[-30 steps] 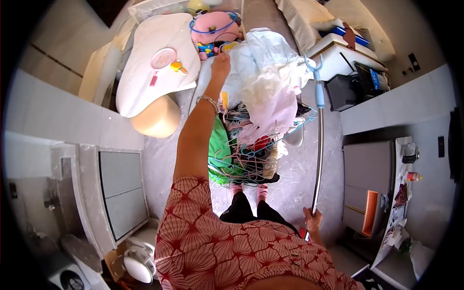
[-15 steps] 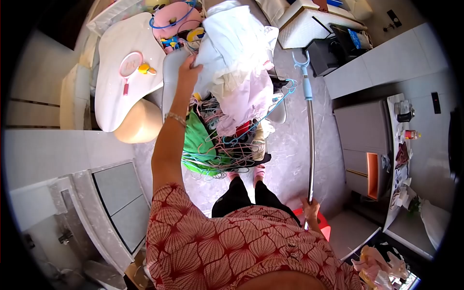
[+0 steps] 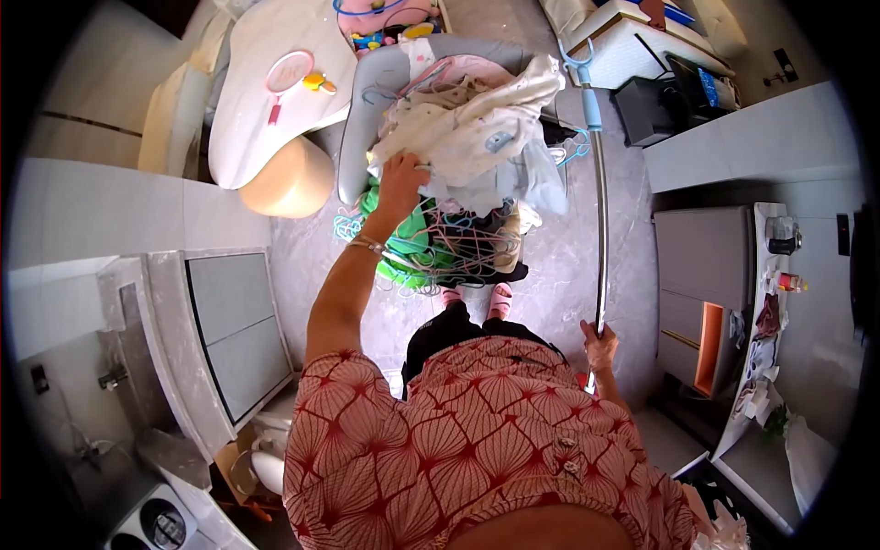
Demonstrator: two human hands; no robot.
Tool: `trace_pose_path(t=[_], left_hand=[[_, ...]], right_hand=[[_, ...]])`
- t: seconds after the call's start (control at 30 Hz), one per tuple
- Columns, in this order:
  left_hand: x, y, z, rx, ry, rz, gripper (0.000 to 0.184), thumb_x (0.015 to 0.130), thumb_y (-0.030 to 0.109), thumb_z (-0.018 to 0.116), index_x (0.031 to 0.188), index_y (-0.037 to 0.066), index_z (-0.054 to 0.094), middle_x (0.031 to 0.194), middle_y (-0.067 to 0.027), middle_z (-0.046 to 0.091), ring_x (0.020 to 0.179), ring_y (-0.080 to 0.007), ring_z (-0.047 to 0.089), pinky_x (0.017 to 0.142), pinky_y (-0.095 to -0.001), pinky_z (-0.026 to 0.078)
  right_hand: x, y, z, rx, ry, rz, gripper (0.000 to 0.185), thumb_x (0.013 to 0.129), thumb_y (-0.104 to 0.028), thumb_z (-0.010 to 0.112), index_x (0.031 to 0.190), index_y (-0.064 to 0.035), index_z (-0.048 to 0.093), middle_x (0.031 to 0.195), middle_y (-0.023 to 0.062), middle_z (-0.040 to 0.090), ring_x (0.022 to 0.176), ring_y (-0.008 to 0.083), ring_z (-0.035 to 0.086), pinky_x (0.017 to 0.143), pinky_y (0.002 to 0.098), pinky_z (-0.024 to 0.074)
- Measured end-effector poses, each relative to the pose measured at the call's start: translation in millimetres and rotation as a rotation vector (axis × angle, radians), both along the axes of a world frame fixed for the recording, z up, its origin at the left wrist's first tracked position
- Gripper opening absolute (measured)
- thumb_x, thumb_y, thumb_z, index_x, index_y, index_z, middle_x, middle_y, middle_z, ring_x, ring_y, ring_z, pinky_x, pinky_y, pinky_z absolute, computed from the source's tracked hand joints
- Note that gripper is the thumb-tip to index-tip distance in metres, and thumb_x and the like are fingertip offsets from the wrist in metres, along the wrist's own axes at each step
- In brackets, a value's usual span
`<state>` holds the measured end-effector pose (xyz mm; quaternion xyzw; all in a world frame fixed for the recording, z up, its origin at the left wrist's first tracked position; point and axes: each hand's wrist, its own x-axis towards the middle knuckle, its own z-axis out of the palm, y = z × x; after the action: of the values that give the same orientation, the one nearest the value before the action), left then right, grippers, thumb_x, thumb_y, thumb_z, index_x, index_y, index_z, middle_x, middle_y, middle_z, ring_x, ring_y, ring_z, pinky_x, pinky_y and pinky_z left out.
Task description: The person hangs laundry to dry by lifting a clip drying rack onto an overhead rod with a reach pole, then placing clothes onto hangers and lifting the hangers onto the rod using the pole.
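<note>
My left hand (image 3: 401, 183) is closed at the near-left edge of a cream garment (image 3: 467, 128) with small prints. Under and beside that garment lies a pale bluish-white cloth (image 3: 536, 183), and pink fabric shows behind it. The pile rests on a grey padded seat (image 3: 360, 119). Below my left hand are a green cloth (image 3: 408, 234) and a tangle of wire clothes hangers (image 3: 458, 240) with dark fabric among them. At my right side, my right hand (image 3: 600, 346) grips a metal clothes pole (image 3: 601, 229) with a blue forked head (image 3: 579, 60).
A white curved table (image 3: 247, 101) at the left bears a pink toy racket (image 3: 290, 73) and a yellow toy (image 3: 317, 82). Beside it stands a beige round base (image 3: 293, 179). Grey cabinets (image 3: 701, 257) are on the right. My feet in pink slippers (image 3: 500, 301) are close to the hangers.
The bluish-white cloth that my left hand held raised has come down on the pile, and the cream garment now lies uppermost at that hand. My view has shifted; my right hand still holds the pole.
</note>
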<state>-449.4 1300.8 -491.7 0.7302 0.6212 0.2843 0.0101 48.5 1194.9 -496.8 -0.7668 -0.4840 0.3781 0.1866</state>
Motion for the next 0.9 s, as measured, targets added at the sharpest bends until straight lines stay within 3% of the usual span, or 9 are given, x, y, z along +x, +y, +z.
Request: trace_pose_path(t=[0.13, 0.2, 0.23, 0.37, 0.57, 0.73, 0.83, 0.9], left_hand=[[11.2, 2.5, -6.1, -0.111, 0.050, 0.144, 0.022, 0.058, -0.004, 0.053, 0.070, 0.014, 0.057, 0.088, -0.0039, 0.052, 0.090, -0.0287, 0.047, 0.075, -0.0408, 0.035], [13.5, 8.6, -6.0, -0.074, -0.080, 0.227, 0.025, 0.058, -0.003, 0.052, 0.074, 0.015, 0.058, 0.092, -0.0036, 0.054, 0.091, -0.0289, 0.048, 0.077, -0.0419, 0.035], [13.0, 12.1, -4.5, -0.193, -0.150, 0.257, 0.022, 0.061, 0.000, 0.054, 0.078, 0.014, 0.058, 0.094, -0.0064, 0.055, 0.096, -0.0285, 0.047, 0.079, -0.0419, 0.035], [23.6, 13.0, -0.6, -0.169, -0.220, 0.290, 0.026, 0.064, 0.001, 0.055, 0.087, 0.014, 0.056, 0.097, -0.0072, 0.055, 0.097, -0.0284, 0.047, 0.079, -0.0413, 0.034], [22.1, 15.8, -2.5, -0.117, 0.024, 0.421, 0.027, 0.064, 0.002, 0.057, 0.090, 0.012, 0.054, 0.095, -0.0067, 0.055, 0.093, -0.0277, 0.048, 0.078, -0.0405, 0.034], [7.1, 9.8, -7.5, -0.186, 0.146, 0.328, 0.025, 0.065, 0.005, 0.056, 0.089, 0.012, 0.057, 0.092, -0.0069, 0.057, 0.093, -0.0272, 0.049, 0.076, -0.0406, 0.035], [6.5, 20.3, 7.0, -0.292, 0.095, 0.347, 0.019, 0.065, 0.009, 0.057, 0.084, 0.010, 0.059, 0.086, -0.0090, 0.059, 0.089, -0.0274, 0.052, 0.074, -0.0406, 0.038], [-10.7, 32.8, 20.4, -0.555, -0.266, 0.323, 0.017, 0.069, 0.017, 0.059, 0.083, 0.008, 0.062, 0.083, -0.0082, 0.062, 0.083, -0.0241, 0.056, 0.073, -0.0355, 0.041]], right_hand=[[-4.8, 2.4, 16.3, 0.004, -0.038, 0.051, 0.028, 0.069, -0.024, 0.070, 0.062, -0.0005, 0.055, 0.047, 0.0024, 0.043, 0.046, 0.0095, 0.037, 0.045, 0.0284, 0.0346], [-1.2, 1.8, 9.7, 0.117, 0.000, 0.103, 0.022, 0.071, -0.018, 0.069, 0.062, -0.0015, 0.056, 0.047, -0.0016, 0.045, 0.041, 0.0067, 0.040, 0.038, 0.0241, 0.0315], [-0.6, -0.8, 10.6, 0.119, 0.002, 0.100, 0.022, 0.071, -0.018, 0.069, 0.062, -0.0015, 0.056, 0.047, -0.0016, 0.045, 0.041, 0.0067, 0.040, 0.038, 0.0241, 0.0315], [5.0, -12.5, 5.6, 0.092, 0.049, 0.093, 0.025, 0.070, -0.021, 0.069, 0.062, -0.0011, 0.055, 0.047, -0.0009, 0.043, 0.044, 0.0073, 0.037, 0.041, 0.0255, 0.0313], [13.7, -22.3, 1.5, 0.066, 0.044, 0.044, 0.027, 0.070, -0.021, 0.069, 0.062, 0.0000, 0.054, 0.048, 0.0002, 0.041, 0.047, 0.0086, 0.035, 0.044, 0.0274, 0.0330], [15.7, -30.9, 2.7, 0.090, 0.078, -0.023, 0.027, 0.070, -0.021, 0.069, 0.062, 0.0006, 0.054, 0.048, 0.0011, 0.041, 0.047, 0.0091, 0.036, 0.045, 0.0277, 0.0339], [17.8, -33.6, 4.8, 0.079, 0.066, -0.051, 0.028, 0.070, -0.021, 0.069, 0.062, 0.0008, 0.053, 0.048, 0.0014, 0.041, 0.048, 0.0091, 0.036, 0.045, 0.0278, 0.0342], [16.9, -33.2, 4.5, 0.078, 0.037, -0.058, 0.028, 0.070, -0.021, 0.069, 0.063, 0.0008, 0.054, 0.049, 0.0011, 0.042, 0.048, 0.0089, 0.036, 0.046, 0.0276, 0.0348]])
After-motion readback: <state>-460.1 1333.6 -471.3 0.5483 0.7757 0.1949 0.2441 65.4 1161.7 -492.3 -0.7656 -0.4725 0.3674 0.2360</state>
